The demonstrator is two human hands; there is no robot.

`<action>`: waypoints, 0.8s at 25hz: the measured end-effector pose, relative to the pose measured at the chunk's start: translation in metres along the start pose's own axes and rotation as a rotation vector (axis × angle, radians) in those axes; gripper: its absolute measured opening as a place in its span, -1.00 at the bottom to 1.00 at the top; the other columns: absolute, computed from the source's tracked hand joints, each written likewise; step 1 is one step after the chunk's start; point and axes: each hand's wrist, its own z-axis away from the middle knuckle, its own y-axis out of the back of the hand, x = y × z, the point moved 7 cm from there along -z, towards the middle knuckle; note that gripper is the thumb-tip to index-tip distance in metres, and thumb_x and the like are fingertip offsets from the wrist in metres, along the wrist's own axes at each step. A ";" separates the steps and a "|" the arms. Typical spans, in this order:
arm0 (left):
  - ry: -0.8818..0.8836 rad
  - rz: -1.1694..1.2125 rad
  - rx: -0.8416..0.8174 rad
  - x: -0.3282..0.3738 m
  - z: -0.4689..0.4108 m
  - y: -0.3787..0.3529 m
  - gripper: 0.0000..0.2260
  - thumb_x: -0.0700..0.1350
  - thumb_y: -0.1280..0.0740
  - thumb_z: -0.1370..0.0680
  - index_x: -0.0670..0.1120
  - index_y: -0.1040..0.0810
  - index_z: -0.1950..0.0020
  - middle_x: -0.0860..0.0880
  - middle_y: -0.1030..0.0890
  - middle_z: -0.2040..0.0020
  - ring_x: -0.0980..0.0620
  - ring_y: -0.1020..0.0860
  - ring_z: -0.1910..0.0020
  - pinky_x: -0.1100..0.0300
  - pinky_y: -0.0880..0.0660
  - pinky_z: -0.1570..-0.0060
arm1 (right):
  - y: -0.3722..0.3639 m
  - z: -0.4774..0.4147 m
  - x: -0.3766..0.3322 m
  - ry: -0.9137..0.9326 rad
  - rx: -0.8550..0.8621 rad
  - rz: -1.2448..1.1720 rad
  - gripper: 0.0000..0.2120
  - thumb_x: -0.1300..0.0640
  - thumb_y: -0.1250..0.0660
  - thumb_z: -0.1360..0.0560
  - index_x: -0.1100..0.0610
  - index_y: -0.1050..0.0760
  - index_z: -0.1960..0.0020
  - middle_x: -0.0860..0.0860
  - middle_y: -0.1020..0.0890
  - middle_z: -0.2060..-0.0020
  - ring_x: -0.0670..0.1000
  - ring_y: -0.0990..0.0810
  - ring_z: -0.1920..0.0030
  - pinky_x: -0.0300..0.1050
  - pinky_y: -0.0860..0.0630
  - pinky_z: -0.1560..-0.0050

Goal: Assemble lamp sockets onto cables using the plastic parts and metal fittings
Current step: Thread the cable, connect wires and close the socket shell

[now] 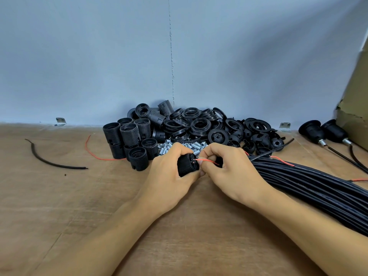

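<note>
My left hand [169, 176] grips a black threaded lamp socket [187, 165] lying on its side over the wooden table. A thin red wire [207, 161] runs from the socket's end to my right hand [231, 172], whose fingertips pinch it close to the socket. A thick bundle of black cables [310, 186] lies under my right wrist and stretches off to the right. Behind my hands sit upright black socket bodies [129, 140], a heap of black rings and caps [209, 126] and a small pile of silver metal fittings [179, 147].
Two assembled sockets on cables [322, 132] lie at the far right beside a cardboard box [356, 108]. A loose black cable piece [49, 160] and a loose red wire [93, 154] lie at the left. A blue-grey wall closes the table's far edge.
</note>
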 end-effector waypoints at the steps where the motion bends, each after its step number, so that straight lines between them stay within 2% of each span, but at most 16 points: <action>1: -0.005 -0.007 0.000 0.000 0.000 0.000 -0.69 0.04 -0.60 -0.40 0.15 -0.50 0.04 0.25 -0.61 0.11 0.21 -0.59 0.15 0.46 -0.39 0.26 | -0.001 0.000 0.000 -0.002 -0.006 0.004 -0.85 0.18 -0.37 -0.55 0.03 -0.57 0.19 -0.14 -0.67 0.37 -0.19 -0.43 0.49 -0.38 -0.32 0.40; 4: -0.010 -0.008 0.011 0.000 -0.001 0.001 -0.68 0.00 -0.60 -0.41 0.16 -0.47 0.03 0.25 -0.61 0.10 0.22 -0.58 0.13 0.47 -0.39 0.23 | 0.001 -0.002 0.002 -0.014 -0.049 -0.006 -0.86 0.12 -0.39 -0.56 -0.01 -0.59 0.17 -0.20 -0.68 0.34 -0.13 -0.52 0.38 -0.28 -0.41 0.32; 6: -0.018 -0.002 0.028 0.002 -0.003 0.000 -0.65 -0.04 -0.58 -0.42 0.18 -0.43 0.02 0.23 -0.60 0.08 0.21 -0.58 0.11 0.47 -0.39 0.20 | 0.006 -0.005 0.002 -0.009 -0.102 -0.006 -0.87 0.06 -0.40 -0.55 -0.03 -0.61 0.17 -0.22 -0.68 0.32 0.04 -0.55 0.32 -0.10 -0.47 0.23; 9: -0.034 0.023 0.030 0.003 -0.005 -0.003 -0.60 -0.07 -0.58 -0.43 0.17 -0.39 -0.03 0.16 -0.62 0.11 0.17 -0.58 0.09 0.45 -0.41 0.15 | 0.012 -0.010 0.000 0.000 -0.182 -0.008 -0.83 0.03 -0.38 -0.56 -0.04 -0.63 0.20 -0.18 -0.67 0.30 0.21 -0.57 0.24 0.10 -0.54 0.12; 11: -0.039 0.037 0.008 0.001 -0.005 -0.004 -0.58 -0.06 -0.58 -0.44 0.15 -0.37 -0.05 0.12 -0.64 0.11 0.14 -0.59 0.11 0.42 -0.42 0.17 | 0.010 -0.011 0.001 -0.020 -0.225 -0.032 -0.81 0.02 -0.36 -0.58 -0.04 -0.63 0.20 -0.12 -0.67 0.31 0.22 -0.58 0.21 0.18 -0.56 0.07; 15: -0.060 0.021 -0.020 0.001 -0.005 -0.005 -0.56 0.00 -0.57 -0.45 0.22 -0.31 -0.06 0.12 -0.64 0.12 0.10 -0.60 0.16 0.31 -0.46 0.20 | 0.009 -0.011 0.002 -0.058 -0.262 -0.085 -0.80 0.02 -0.34 -0.59 0.00 -0.64 0.19 0.01 -0.68 0.29 0.13 -0.58 0.26 0.23 -0.55 0.02; 17: -0.075 0.009 -0.042 0.002 -0.004 -0.007 -0.55 0.01 -0.54 -0.48 0.27 -0.28 -0.06 0.14 -0.63 0.13 0.10 -0.59 0.18 0.33 -0.44 0.24 | 0.009 -0.011 0.002 -0.064 -0.267 -0.091 -0.80 0.03 -0.33 -0.58 0.03 -0.64 0.18 0.06 -0.67 0.28 0.19 -0.58 0.22 0.24 -0.53 0.01; 20: -0.085 -0.030 -0.068 0.002 -0.003 -0.009 -0.56 0.00 -0.49 -0.52 0.32 -0.23 -0.06 0.15 -0.57 0.14 0.09 -0.56 0.20 0.33 -0.42 0.26 | 0.007 -0.010 0.002 -0.053 -0.237 -0.037 -0.78 0.05 -0.34 -0.58 0.01 -0.64 0.21 0.01 -0.63 0.34 0.20 -0.54 0.25 0.12 -0.53 0.10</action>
